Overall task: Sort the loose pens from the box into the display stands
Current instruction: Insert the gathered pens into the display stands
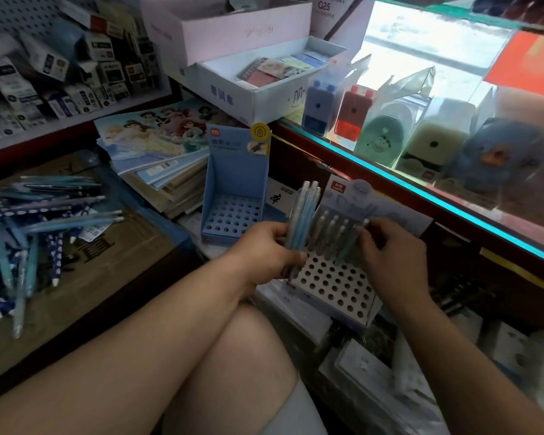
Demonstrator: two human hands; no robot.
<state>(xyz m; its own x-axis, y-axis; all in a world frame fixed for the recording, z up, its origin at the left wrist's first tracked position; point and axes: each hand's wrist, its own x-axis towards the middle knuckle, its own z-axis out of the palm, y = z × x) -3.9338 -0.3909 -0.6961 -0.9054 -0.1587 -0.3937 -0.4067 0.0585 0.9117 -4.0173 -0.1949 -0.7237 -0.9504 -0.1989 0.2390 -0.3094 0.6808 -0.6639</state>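
My left hand [264,252] grips a bundle of pale blue pens [303,221] upright, just left of a grey display stand [336,284] with a grid of holes. Several grey-blue pens [333,237] stand in the stand's back rows. My right hand [390,255] pinches the rightmost of those pens [357,237] at the back row. A blue display stand [233,189] with no pens in its holes sits behind my left hand. Loose blue pens [44,221] lie in a heap on flattened cardboard [113,259] at the left.
A stack of picture notebooks [157,142] lies behind the blue stand. A glass counter [453,183] with sharpeners runs along the right. White boxes [252,80] sit above. My bare knee [242,356] is below the hands; packaged goods [374,372] lie under the grey stand.
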